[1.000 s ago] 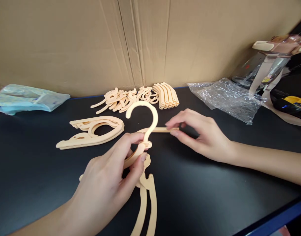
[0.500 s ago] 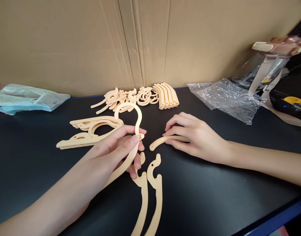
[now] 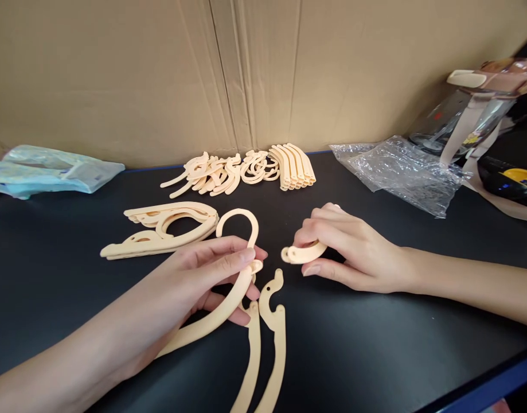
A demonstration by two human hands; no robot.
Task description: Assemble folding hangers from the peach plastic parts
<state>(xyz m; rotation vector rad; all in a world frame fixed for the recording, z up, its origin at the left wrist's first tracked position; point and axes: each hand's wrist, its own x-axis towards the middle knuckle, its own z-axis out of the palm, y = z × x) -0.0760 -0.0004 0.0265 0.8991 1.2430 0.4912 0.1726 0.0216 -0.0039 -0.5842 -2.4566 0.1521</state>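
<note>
My left hand (image 3: 215,269) is closed around a cream plastic hanger hook (image 3: 254,226) joined to a curved hanger arm (image 3: 211,312); the thumb presses near the joint. My right hand (image 3: 349,246) grips a short-looking curved hanger arm piece (image 3: 308,253), its holed end pointing left and the rest hidden under the fingers. Between the hands and nearer me, a loose hanger arm with a notched, curved end (image 3: 278,338) lies on the black table. Beside it rests a similar hanger arm (image 3: 251,355), its top partly behind my left fingers.
Folded hangers (image 3: 172,226) are stacked at left. Farther back lie a heap of hanger parts (image 3: 214,172), loose hooks (image 3: 257,167) and a row of curved arms (image 3: 291,166). A clear plastic bag (image 3: 401,172), a strapped bottle (image 3: 482,109) and a bluish packet (image 3: 52,169) stand around; cardboard (image 3: 138,80) forms the back.
The hook in my left hand has swung round and sits lower. My right hand has lifted and turned the arm piece, so its end shows differently.
</note>
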